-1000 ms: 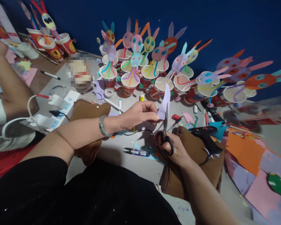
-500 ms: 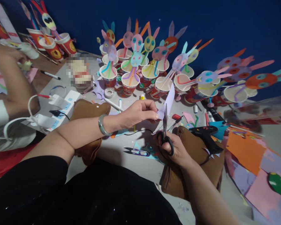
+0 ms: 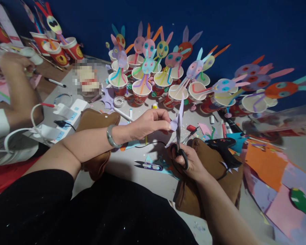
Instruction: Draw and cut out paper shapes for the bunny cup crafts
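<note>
Left hand (image 3: 151, 125): fingers pinch lilac paper (image 3: 173, 125) at its 3 o'clock, over the worktop (image 3: 165, 183) | black-handled scissors (image 3: 178, 136): blades at paper, tips toward 12 o'clock | right hand (image 3: 193, 165): fingers wrapped round handles, 5 o'clock from paper

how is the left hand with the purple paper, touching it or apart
Touching: the head view shows the left hand pinching the purple paper at its lower left end, no gap between them.

Dim light leaves the blue wall (image 3: 226, 23) dark, with soft shadows on the table (image 3: 153, 182). The right edge looks stretched and soft; a pixelated patch (image 3: 88, 79) sits at left.
</note>
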`<state>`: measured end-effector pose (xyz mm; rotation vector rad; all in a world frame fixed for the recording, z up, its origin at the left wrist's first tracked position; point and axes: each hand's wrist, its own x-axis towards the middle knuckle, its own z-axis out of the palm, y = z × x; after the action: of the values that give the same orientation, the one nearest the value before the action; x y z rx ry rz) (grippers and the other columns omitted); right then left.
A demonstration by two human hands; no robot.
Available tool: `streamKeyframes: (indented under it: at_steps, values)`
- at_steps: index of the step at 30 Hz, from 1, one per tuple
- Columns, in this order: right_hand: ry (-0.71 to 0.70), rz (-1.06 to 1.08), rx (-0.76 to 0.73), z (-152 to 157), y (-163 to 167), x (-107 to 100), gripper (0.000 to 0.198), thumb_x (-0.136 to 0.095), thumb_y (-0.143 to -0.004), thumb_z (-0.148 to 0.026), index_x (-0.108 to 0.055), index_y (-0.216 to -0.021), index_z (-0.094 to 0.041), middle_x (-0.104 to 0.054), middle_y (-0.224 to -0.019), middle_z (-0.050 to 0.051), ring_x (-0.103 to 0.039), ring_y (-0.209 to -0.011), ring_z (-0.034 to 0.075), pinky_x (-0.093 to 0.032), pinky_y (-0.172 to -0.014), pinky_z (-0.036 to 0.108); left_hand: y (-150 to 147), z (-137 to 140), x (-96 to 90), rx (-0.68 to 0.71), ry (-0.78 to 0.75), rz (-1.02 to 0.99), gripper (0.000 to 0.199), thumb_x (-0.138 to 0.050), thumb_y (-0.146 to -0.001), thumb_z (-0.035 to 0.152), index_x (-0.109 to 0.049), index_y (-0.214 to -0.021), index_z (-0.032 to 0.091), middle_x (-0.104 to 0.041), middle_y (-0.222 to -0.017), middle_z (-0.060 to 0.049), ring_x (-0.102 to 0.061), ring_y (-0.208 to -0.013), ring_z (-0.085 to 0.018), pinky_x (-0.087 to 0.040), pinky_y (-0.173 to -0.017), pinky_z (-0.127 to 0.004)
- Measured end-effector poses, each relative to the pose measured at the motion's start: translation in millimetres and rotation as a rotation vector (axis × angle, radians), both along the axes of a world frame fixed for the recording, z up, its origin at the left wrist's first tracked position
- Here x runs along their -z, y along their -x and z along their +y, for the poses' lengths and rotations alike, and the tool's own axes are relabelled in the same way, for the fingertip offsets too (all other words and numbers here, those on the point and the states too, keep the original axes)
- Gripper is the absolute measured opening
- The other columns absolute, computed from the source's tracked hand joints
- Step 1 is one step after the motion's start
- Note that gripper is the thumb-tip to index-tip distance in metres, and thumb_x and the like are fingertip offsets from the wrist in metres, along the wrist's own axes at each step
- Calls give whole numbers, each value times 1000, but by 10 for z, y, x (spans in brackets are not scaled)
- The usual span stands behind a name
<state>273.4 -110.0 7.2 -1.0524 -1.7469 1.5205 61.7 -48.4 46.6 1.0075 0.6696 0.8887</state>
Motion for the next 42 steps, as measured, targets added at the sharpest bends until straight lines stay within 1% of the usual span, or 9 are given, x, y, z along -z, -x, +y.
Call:
streamKeyframes:
  at_steps: [8, 14, 17, 22, 25, 31, 36, 42]
  values:
    - [-22, -15, -21, 10, 3, -40, 63, -59, -77, -81, -50, -68, -20, -46, -63, -2, -39, -57, 12, -31, -53, 26, -3, 5, 21, 3, 4, -10, 19, -74, -70, 19, -55, -71, 16, -64, -66, 3, -60, -62, -7, -48, -64, -23]
    - [-20, -12, -54, 13, 12, -66, 63, -59, -77, -82, -50, -69, -19, -44, -63, -3, -37, -57, 11, -30, -52, 25, 7, 12, 31, -10, -70, 0, 21, -75, -69, 20, -55, -70, 15, -59, -70, 4, -57, -64, -5, -47, -65, -21]
    - [2, -23, -52, 11, 17, -71, 64, -59, -75, -83, -51, -69, -20, -44, -62, -3, -36, -57, 11, -31, -53, 25, 11, 10, 27, -3, -86, 8, 20, -74, -69, 20, -55, -70, 15, -60, -71, 4, -58, -64, -6, -47, -65, -21]
    - [46, -32, -35, 9, 18, -78, 66, -62, -70, -85, -50, -69, -20, -45, -63, -3, -36, -57, 11, -30, -53, 26, 16, 3, 31, 21, -76, 19, 18, -72, -72, 21, -55, -72, 16, -61, -68, 3, -60, -64, -8, -48, -65, -23]
    - [40, -23, -29, 10, 11, -78, 66, -63, -71, -84, -49, -68, -20, -44, -63, -3, -35, -58, 11, -30, -53, 26, 17, 4, 33, 37, -69, 16, 19, -72, -72, 21, -53, -73, 17, -60, -67, 3, -59, -64, -8, -48, -65, -23]
    - [24, -42, -21, 9, 1, -63, 66, -62, -70, -85, -49, -67, -20, -42, -62, -3, -35, -57, 11, -30, -53, 26, 20, 5, 28, 80, -56, 25, 15, -67, -72, 16, -52, -72, 17, -58, -67, 4, -58, -65, -8, -48, -68, -23]
    - [17, -48, -16, 13, 2, -61, 67, -62, -70, -85, -48, -66, -20, -42, -60, -4, -34, -56, 11, -30, -52, 26, 12, 15, 38, 45, -79, 23, 14, -68, -71, 17, -54, -71, 16, -58, -66, 4, -57, -63, -7, -46, -64, -21]
    - [-4, -67, -19, 22, -6, -67, 67, -62, -70, -85, -50, -65, -20, -44, -59, -3, -36, -55, 11, -31, -51, 26, 5, 20, 24, 25, -52, 32, 14, -67, -70, 14, -53, -70, 16, -58, -65, 4, -57, -62, -6, -46, -63, -21]
